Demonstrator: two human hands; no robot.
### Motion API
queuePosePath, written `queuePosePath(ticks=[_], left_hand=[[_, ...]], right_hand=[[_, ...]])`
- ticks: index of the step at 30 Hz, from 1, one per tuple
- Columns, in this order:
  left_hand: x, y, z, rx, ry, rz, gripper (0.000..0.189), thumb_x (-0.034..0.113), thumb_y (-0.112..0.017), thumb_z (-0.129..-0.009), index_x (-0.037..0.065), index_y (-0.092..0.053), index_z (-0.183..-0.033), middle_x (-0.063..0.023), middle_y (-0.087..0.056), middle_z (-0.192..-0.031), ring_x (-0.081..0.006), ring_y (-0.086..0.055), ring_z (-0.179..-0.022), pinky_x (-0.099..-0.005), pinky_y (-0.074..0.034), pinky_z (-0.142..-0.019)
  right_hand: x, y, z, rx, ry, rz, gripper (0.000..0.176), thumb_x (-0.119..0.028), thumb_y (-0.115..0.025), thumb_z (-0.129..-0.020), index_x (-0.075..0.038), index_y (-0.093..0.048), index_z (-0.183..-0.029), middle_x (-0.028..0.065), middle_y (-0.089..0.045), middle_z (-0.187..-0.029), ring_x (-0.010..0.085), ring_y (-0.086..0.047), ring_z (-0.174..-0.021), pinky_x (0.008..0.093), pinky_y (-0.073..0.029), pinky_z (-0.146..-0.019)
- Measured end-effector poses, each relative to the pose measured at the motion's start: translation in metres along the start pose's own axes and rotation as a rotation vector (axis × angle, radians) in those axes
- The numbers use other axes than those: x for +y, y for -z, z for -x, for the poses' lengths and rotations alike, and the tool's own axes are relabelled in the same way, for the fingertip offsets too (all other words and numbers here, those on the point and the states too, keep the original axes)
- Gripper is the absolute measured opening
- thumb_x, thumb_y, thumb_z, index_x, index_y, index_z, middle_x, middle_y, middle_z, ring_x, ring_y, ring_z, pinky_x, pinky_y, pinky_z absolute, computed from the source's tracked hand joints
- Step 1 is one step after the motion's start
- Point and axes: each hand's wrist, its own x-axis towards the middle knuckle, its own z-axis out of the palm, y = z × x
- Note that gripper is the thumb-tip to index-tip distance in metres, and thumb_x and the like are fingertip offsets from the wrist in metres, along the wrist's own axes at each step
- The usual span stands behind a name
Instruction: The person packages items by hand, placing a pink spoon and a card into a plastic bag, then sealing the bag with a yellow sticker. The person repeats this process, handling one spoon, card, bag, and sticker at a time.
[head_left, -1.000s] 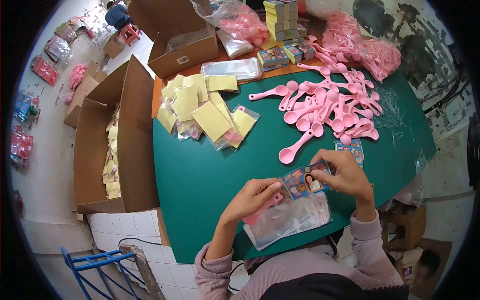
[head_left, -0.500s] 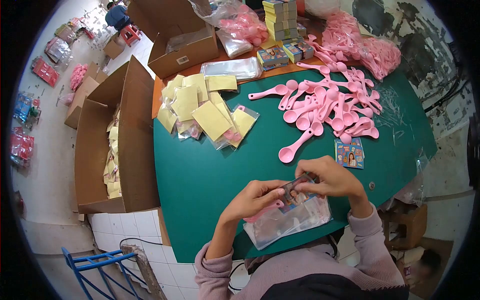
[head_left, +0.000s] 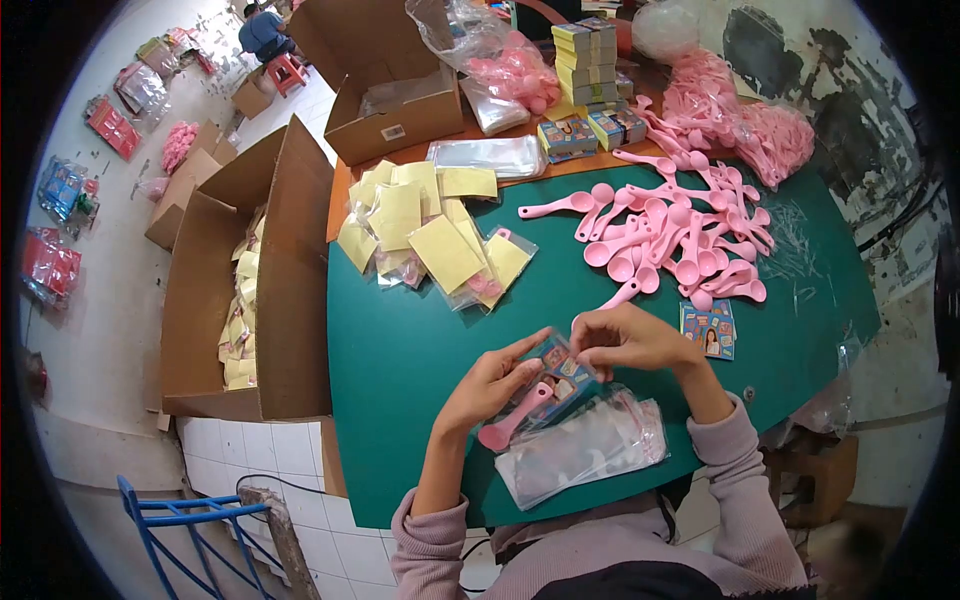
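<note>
A clear plastic bag with a blue printed card [head_left: 566,376] and a pink measuring spoon [head_left: 515,418] is held between my two hands. My left hand [head_left: 482,390] grips its left side, thumb on the front, the spoon's bowl hanging below. The fingers of my right hand [head_left: 635,340] pinch the bag's right edge near the card. Just under them lies a stack of clear bags [head_left: 580,450] at the table's front edge. One more pink spoon [head_left: 618,296] shows partly behind my right hand, and a few loose cards [head_left: 710,330] lie to its right.
A pile of pink spoons [head_left: 690,230] covers the table's back right. Filled bags with yellow backs [head_left: 440,245] lie at the back left, beside a tall cardboard box [head_left: 290,300]. Bundled card stacks [head_left: 585,60] and an open carton [head_left: 400,130] stand behind. A blue metal frame [head_left: 190,515] is at lower left.
The card has come up and left off the stack of bags, and the pink spoon beside it now shows fully. My hands moved slightly with it; the whole view shifted.
</note>
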Motion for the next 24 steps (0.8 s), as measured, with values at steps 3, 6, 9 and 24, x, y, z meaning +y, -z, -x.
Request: queuePosePath(ticks=[3, 6, 9, 24], left_hand=[[-0.002, 0.000, 0.002, -0.031, 0.054, -0.081, 0.045, 0.015, -0.047, -0.093, 0.004, -0.035, -0.135, -0.0022, -0.060, -0.095, -0.0058, -0.051, -0.078, -0.0209, -0.044, -0.069], [0.000, 0.000, 0.001, -0.015, 0.029, -0.267, 0.049, 0.016, -0.050, -0.091, 0.007, -0.033, -0.137, -0.0022, -0.062, -0.083, -0.0065, -0.053, -0.069, -0.0228, -0.044, -0.063], [0.004, -0.007, 0.003, 0.045, -0.015, -0.434, 0.060, 0.016, -0.053, -0.089, 0.011, -0.023, -0.140, -0.0070, -0.064, -0.074, -0.0103, -0.057, -0.064, -0.0259, -0.044, -0.060], [0.018, 0.030, 0.025, -0.038, -0.079, -0.340, 0.070, 0.017, -0.072, -0.074, 0.009, -0.035, -0.133, -0.0080, -0.065, -0.074, -0.0109, -0.061, -0.064, -0.0228, -0.046, -0.056]], right_hand=[[0.010, -0.009, -0.006, 0.009, 0.060, 0.119, 0.013, -0.013, -0.059, -0.084, -0.002, -0.056, -0.090, 0.0012, -0.055, -0.077, 0.0072, -0.054, -0.066, 0.0215, -0.045, -0.056], [0.014, -0.014, -0.009, 0.013, 0.091, 0.219, 0.018, -0.017, -0.064, -0.080, -0.003, -0.055, -0.088, 0.0011, -0.053, -0.076, 0.0083, -0.050, -0.071, 0.0235, -0.043, -0.060], [0.020, -0.016, -0.010, 0.149, 0.113, 0.220, 0.029, -0.026, -0.068, -0.076, -0.003, -0.058, -0.092, 0.0014, -0.053, -0.077, 0.0117, -0.051, -0.069, 0.0241, -0.044, -0.060], [0.023, -0.006, -0.009, 0.318, 0.095, 0.085, 0.020, -0.010, -0.074, -0.070, -0.003, -0.057, -0.078, -0.0020, -0.055, -0.073, 0.0050, -0.049, -0.066, 0.0208, -0.040, -0.059]])
